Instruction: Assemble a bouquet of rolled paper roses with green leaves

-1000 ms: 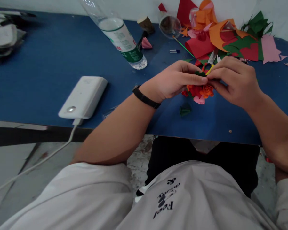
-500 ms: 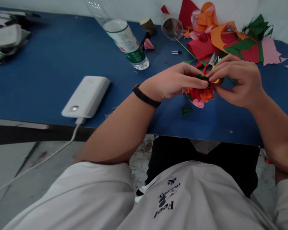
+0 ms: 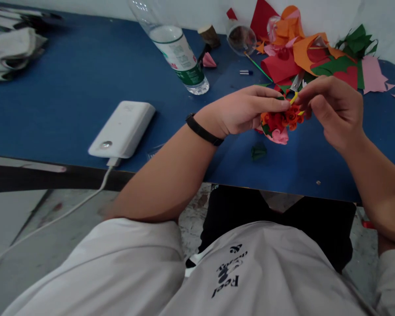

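A small bunch of paper flowers (image 3: 279, 123), with rolled orange and red blooms, a pink one and green leaves, is in my left hand (image 3: 240, 109). The left thumb lies across its top, and the other fingers are mostly hidden behind. Close on the right is my right hand (image 3: 337, 109), its thumb apart from its bent fingers and nothing visible between them. Scissors (image 3: 296, 82) with red and yellow handles lie behind the bunch, partly covered. On the table below my left hand sits a folded dark green paper piece (image 3: 258, 151).
Cut coloured paper (image 3: 283, 61) is heaped at the back right beside a clear cup (image 3: 242, 39). A water bottle (image 3: 181, 57), a wood piece (image 3: 209, 36) and a pink paper cone (image 3: 208, 60) stand farther left. A white power bank (image 3: 122, 129) with a cable lies near the front edge.
My right hand has drawn back from the left thumb, and its fingers have spread. The bunch shows more of its red and orange blooms. The view has shifted slightly.
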`<state>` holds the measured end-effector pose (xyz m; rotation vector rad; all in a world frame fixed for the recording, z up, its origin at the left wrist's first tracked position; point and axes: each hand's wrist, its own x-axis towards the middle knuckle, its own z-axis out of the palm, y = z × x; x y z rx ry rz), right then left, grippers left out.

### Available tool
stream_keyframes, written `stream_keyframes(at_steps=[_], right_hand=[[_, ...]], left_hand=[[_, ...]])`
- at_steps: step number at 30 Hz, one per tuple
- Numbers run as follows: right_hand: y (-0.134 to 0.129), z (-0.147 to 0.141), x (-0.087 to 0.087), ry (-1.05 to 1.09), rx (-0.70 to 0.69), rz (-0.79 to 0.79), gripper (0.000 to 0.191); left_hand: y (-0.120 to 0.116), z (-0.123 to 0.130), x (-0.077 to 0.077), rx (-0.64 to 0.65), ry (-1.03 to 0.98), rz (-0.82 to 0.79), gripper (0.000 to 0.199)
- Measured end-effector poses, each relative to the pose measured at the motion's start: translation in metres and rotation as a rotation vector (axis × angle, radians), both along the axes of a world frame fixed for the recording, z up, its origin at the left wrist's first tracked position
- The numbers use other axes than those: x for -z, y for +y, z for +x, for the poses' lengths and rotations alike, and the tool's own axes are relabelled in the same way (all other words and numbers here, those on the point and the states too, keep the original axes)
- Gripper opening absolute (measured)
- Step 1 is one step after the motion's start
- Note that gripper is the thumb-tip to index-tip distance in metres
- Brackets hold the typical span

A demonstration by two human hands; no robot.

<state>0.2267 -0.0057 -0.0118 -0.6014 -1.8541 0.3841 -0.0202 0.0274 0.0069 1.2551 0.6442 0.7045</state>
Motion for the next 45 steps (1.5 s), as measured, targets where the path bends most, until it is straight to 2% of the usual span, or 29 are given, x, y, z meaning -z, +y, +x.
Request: stream_keyframes(at_steps=[3, 7, 12, 15, 18, 20, 24, 28, 31, 35, 38, 42, 45], right_hand=[[0.002, 0.003, 0.001, -0.025, -0.031, 0.029, 0.058], [0.003, 0.007, 0.001, -0.105, -0.054, 0.122, 0.057], [0.004, 0.012, 0.002, -0.246, 0.097, 0.133, 0.031], [0.008, 0.013, 0.006, -0.201, 0.095, 0.186, 0.028], [0.011, 0.013, 0.010, -0.192, 0.125, 0.176, 0.037], [0.011, 0.013, 0.010, -0.221, 0.167, 0.136, 0.040], [0.007, 0.012, 0.008, -0.204, 0.167, 0.203, 0.037], [0.005, 0.012, 0.007, -0.238, 0.196, 0.133, 0.031], [0.006, 0.012, 0.008, -0.156, 0.125, 0.264, 0.032], [0.006, 0.009, 0.007, -0.259, 0.224, 0.217, 0.024], [0.002, 0.008, 0.003, -0.147, 0.183, 0.397, 0.019], [-0.003, 0.006, -0.001, -0.292, 0.255, 0.286, 0.008], [0.001, 0.003, 0.000, -0.225, 0.163, 0.446, 0.013]], left_hand=[[-0.010, 0.004, -0.011, 0.005, 0.009, -0.156, 0.032], [-0.016, 0.008, -0.016, 0.004, -0.021, -0.213, 0.046], [-0.002, 0.008, -0.002, 0.082, 0.001, -0.235, 0.043], [0.007, 0.004, 0.006, 0.148, -0.048, -0.199, 0.042], [0.011, -0.001, 0.009, 0.185, -0.083, -0.173, 0.027], [0.011, -0.004, 0.008, 0.178, -0.089, -0.158, 0.022], [0.013, -0.006, 0.007, 0.163, -0.064, -0.079, 0.021], [0.013, -0.006, 0.008, 0.154, -0.034, -0.021, 0.019], [0.012, -0.007, 0.008, 0.145, -0.042, -0.012, 0.023], [0.011, -0.006, 0.007, 0.142, -0.054, 0.011, 0.023], [0.010, -0.006, 0.007, 0.120, -0.043, 0.054, 0.020], [0.010, -0.005, 0.008, 0.109, -0.055, 0.078, 0.020], [0.008, -0.002, 0.007, 0.086, -0.073, 0.049, 0.020]])
